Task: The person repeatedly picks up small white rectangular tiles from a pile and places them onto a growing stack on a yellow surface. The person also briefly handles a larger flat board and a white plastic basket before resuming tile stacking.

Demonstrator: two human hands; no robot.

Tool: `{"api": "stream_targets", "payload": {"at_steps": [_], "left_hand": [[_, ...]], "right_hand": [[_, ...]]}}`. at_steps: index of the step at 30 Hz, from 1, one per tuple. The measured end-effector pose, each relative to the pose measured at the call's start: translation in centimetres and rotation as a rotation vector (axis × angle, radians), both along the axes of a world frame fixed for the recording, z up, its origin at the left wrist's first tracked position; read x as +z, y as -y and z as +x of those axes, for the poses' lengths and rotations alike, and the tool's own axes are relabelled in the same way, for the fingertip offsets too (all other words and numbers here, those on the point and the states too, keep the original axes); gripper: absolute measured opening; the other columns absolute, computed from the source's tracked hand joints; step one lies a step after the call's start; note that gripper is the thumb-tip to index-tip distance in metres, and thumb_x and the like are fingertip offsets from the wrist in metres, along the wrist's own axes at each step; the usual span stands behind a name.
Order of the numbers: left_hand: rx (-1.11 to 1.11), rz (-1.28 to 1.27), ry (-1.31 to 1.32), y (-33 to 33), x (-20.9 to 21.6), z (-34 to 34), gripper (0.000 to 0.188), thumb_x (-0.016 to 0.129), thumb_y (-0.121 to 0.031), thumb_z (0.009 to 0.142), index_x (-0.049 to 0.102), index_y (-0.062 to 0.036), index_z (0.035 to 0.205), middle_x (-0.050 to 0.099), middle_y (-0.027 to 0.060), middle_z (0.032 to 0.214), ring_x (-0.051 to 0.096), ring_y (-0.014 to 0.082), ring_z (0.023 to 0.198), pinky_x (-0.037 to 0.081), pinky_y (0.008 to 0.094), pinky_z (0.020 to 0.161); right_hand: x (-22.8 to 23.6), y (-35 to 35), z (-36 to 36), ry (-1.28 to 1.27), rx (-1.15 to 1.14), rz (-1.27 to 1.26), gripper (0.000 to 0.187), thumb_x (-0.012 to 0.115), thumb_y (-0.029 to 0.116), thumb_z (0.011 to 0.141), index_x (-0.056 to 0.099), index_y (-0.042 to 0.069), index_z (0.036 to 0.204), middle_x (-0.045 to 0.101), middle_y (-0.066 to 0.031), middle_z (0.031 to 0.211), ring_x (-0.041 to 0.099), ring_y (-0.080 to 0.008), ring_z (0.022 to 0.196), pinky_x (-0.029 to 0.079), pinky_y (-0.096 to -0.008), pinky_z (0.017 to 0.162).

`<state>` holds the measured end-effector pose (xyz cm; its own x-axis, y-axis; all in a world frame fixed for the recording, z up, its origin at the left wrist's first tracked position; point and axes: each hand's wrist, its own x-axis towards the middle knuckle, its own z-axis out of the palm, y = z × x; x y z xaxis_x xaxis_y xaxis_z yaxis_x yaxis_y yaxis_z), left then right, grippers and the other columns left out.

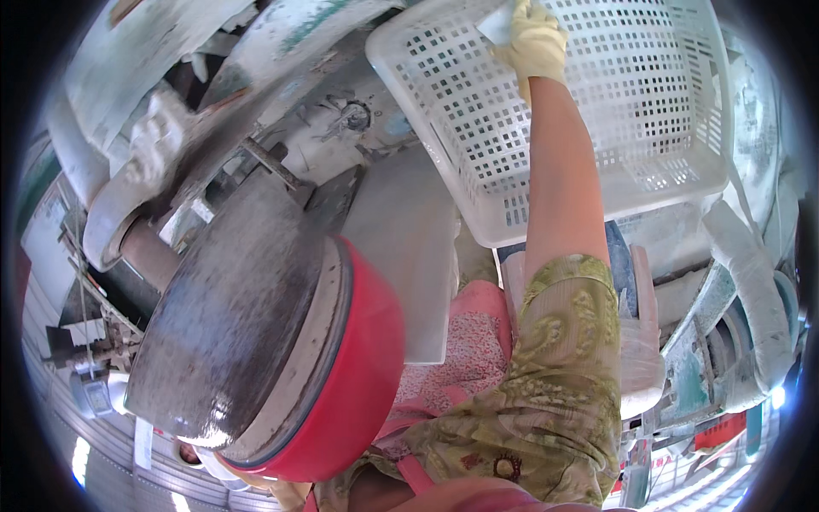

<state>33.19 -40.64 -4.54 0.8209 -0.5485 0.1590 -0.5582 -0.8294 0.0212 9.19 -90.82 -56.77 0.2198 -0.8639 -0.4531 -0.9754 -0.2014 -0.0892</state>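
My right hand (536, 49), in a cream glove, reaches far forward into a white plastic basket (490, 224) with a grid of small holes. Its fingers are closed on a flat white piece (496, 26), whose kind I cannot make out. The basket tilts toward me, and my bare forearm crosses over its near rim. To the left a large round machine wheel (230, 316), with a worn grey face and a red cover (363, 367), fills much of the view. My left hand is not visible; the wheel hides that side.
A flat grey board (405, 247) lies between the wheel and the basket. Dusty machine parts with a metal shaft (149, 253) stand at the left. A thick pale wrapped pipe (751, 299) bends down at the right, beside a pinkish chair-like frame (641, 367).
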Motion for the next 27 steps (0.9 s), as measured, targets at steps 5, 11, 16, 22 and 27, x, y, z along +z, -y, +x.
{"api": "stream_targets", "payload": {"at_steps": [5,11,16,22,27], "left_hand": [[0.012,0.079,-0.07,1.9,-0.4,-1.3,0.043,0.045,-0.017,0.108,0.048,0.0061,0.143,0.051,0.0247,0.145,0.05,0.0382,0.132,0.037,0.0445,0.114],[-0.208,-0.022,-0.054,4.2,-0.7,-0.5,0.043,0.063,-0.002,0.082,0.062,0.0097,0.124,0.064,0.0305,0.124,0.061,0.048,0.118,0.047,0.05,0.104],[-0.295,-0.232,-0.06,4.9,0.3,-0.2,0.04,0.07,-0.008,0.072,0.064,0.0038,0.11,0.066,0.022,0.112,0.063,0.0413,0.109,0.051,0.0483,0.096],[-0.089,-0.647,-0.573,-0.1,6.4,-7.1,0.059,0.072,-0.032,0.091,0.057,0.0048,0.134,0.065,0.0231,0.127,0.065,0.0357,0.116,0.053,0.0405,0.098],[0.097,-1.371,-1.02,-16.7,12.3,-15.4,0.058,0.059,-0.045,0.102,0.054,-0.0005,0.139,0.065,0.0056,0.114,0.06,0.0126,0.098,0.05,0.0288,0.084]], "right_hand": [[3.2,-4.4,-3.4,0.155,-0.32,0.305,0.103,0.085,0.032,0.071,0.031,0.008,0.155,0.065,-0.0195,0.131,0.063,-0.0384,0.121,0.052,-0.0463,0.101],[22.1,-14.3,-10.7,1.024,-0.782,0.728,0.092,0.076,0.032,0.087,0.026,0.008,0.16,0.037,-0.0169,0.157,0.037,-0.027,0.144,0.03,-0.0416,0.118],[41.8,-18.3,-12.7,0.836,-0.193,0.296,0.073,0.06,0.035,0.097,0.033,0.001,0.156,0.032,-0.0172,0.161,0.029,-0.0271,0.149,0.022,-0.0397,0.121],[58.0,-27.0,-1.1,1.434,0.407,0.713,0.111,0.082,0.042,0.076,0.022,-0.004,0.158,0.035,-0.0225,0.157,0.034,-0.033,0.147,0.025,-0.0418,0.121],[62.8,-44.0,10.0,1.17,1.614,0.299,0.12,0.09,0.034,0.058,0.03,-0.002,0.155,0.045,-0.0278,0.149,0.047,-0.0422,0.135,0.038,-0.0492,0.112]]}}
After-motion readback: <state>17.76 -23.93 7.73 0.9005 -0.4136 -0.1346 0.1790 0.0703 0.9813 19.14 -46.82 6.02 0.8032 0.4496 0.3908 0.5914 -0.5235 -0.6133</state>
